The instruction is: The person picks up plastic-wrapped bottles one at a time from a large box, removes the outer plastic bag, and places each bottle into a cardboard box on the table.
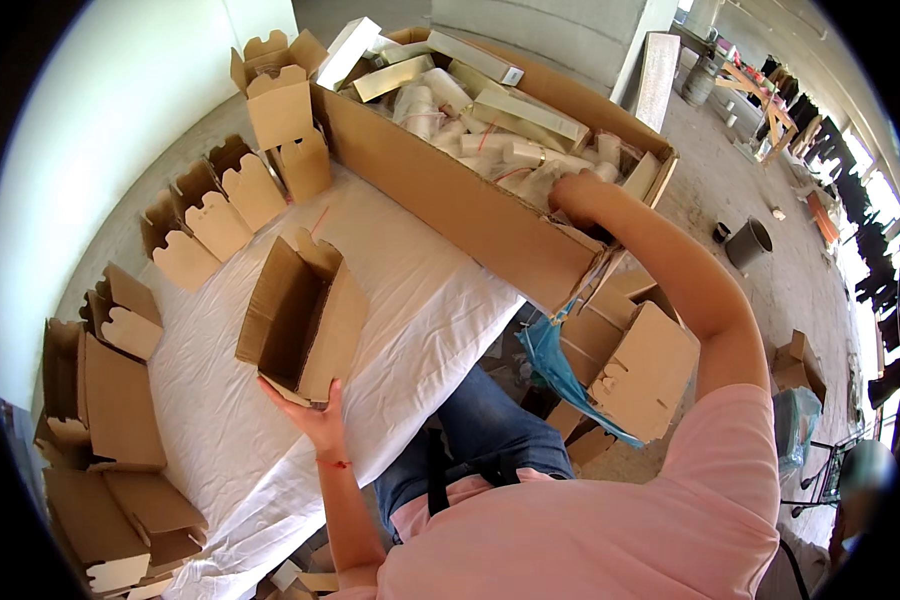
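My left hand (315,418) grips the near end of an open brown cardboard box (335,325), thumb and fingers on either side of its lower edge. The box stands tilted on the white-covered table (410,345), and its inside looks bare. My right hand (578,196) reaches into the near right end of a large long carton (440,190). Its fingers curl down among white cylindrical bottles (525,152) in clear plastic bags; what they grip is hidden. Pale flat boxes (530,118) lie on top of the bottles.
Open brown boxes (205,215) line the table's left edge, with more (120,400) nearer me. A red strip (320,220) lies on the cloth. Beside my right leg are cardboard boxes (645,370) and a blue plastic bag (560,365). A dark bucket (748,245) stands on the floor.
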`<state>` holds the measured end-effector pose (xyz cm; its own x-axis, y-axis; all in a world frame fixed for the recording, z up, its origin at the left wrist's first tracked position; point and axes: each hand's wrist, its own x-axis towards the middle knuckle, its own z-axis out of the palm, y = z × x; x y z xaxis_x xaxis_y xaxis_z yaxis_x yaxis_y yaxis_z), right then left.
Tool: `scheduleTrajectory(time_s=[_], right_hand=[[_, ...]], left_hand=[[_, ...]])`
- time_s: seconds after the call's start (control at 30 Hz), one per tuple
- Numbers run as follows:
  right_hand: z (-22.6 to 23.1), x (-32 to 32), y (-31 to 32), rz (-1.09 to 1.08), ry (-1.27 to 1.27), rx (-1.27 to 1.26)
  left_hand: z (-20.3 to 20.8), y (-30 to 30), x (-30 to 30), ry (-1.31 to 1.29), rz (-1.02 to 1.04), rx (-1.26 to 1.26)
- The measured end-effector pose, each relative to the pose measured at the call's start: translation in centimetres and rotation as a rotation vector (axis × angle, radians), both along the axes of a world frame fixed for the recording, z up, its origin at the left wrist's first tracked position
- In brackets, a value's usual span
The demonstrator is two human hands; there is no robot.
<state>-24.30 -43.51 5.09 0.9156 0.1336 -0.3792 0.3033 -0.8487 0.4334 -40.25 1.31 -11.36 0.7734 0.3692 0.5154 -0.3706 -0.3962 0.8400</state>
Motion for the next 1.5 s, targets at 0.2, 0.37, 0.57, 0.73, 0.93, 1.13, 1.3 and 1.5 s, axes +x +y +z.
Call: scheduleTrajectory(time_s=[0.2, 0.37, 0.57, 0.73, 0.93, 1.13, 1.3, 1.5], right_hand=[[-1.0, 0.7, -1.1, 0.224, -0.160, -0.102], [2.3, -0.4, -0.9, 0.124, -0.406, 0.254], [6.6, -3.4, -3.0, -0.107, -0.980, 1.055], [7.5, -3.6, -4.9, -0.330, -1.051, 1.982], [6.8, -1.7, -5.0, -0.848, -0.720, 2.078], [6.0, -1.7, -4.2, -0.689, -0.589, 2.575], [9.0, -8.0, 5.3, -0.084, -0.186, 2.566], [6.3, -13.9, 17.7, 0.334, 0.430, 2.285]], left_hand=[[0.2, -0.1, -0.1, 0.004, 0.028, 0.029], [-0.5, 0.6, -0.2, -0.003, 0.061, 0.073], [-0.7, 0.4, -0.2, -0.005, 0.079, 0.026], [-0.6, 0.5, -0.2, -0.024, 0.072, 0.006], [-0.6, 1.1, -1.4, -0.066, 0.087, 0.097], [1.8, 0.7, -6.6, -0.241, 0.248, 0.227], [4.0, -0.9, -9.2, -0.174, -0.162, 0.098], [12.1, -6.1, -4.3, 0.230, -1.108, -0.625]])
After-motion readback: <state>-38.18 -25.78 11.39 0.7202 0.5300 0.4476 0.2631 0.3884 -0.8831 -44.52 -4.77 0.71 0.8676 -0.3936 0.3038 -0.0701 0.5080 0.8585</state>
